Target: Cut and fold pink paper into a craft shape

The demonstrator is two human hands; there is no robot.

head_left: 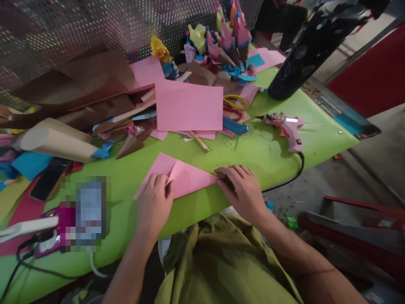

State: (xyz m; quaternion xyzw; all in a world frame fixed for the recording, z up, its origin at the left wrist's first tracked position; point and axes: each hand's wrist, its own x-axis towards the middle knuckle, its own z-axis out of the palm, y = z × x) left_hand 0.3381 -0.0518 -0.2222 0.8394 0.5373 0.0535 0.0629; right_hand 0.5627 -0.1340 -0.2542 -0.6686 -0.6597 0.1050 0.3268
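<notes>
Head: pink sheet [186, 177] tip pointing right

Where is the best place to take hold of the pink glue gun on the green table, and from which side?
Probably by the handle of the pink glue gun, from the table's right edge: it lies flat, nozzle pointing right, cord trailing off that edge, and the green table around it is bare.
</notes>
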